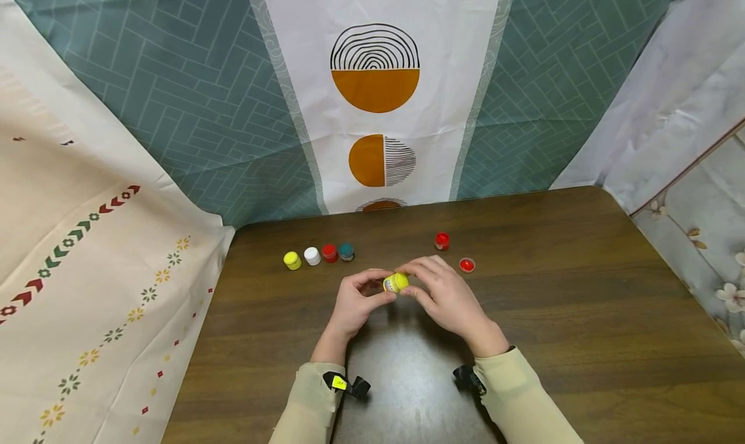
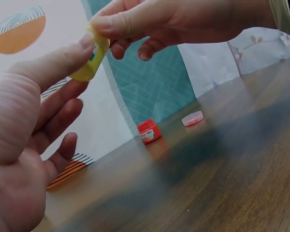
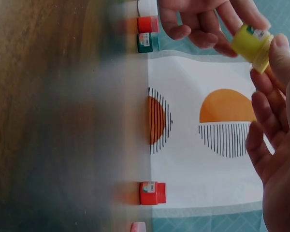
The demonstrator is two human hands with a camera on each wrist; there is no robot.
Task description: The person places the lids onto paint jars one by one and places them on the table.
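Note:
A small yellow paint jar [image 1: 394, 283] is held above the table between both hands, tilted on its side. My left hand [image 1: 359, 300] pinches the jar's body between thumb and fingers. On its other end, my right hand [image 1: 445, 295] grips the yellow lid [image 3: 264, 55] with thumb and fingertips. A red paint jar [image 1: 442, 240] stands uncapped beyond the right hand. Its red lid [image 1: 467, 265] lies nearby on the wood. The yellow jar's label shows partly in the right wrist view; the fingers cover the rest.
Along the table's [image 1: 582, 289] back left stand a yellow jar [image 1: 292, 260], a white jar [image 1: 312, 256], a red jar [image 1: 330, 253] and a teal jar [image 1: 346, 251] in a row. Patterned cloth [image 1: 233, 108] hangs behind the table's far edge.

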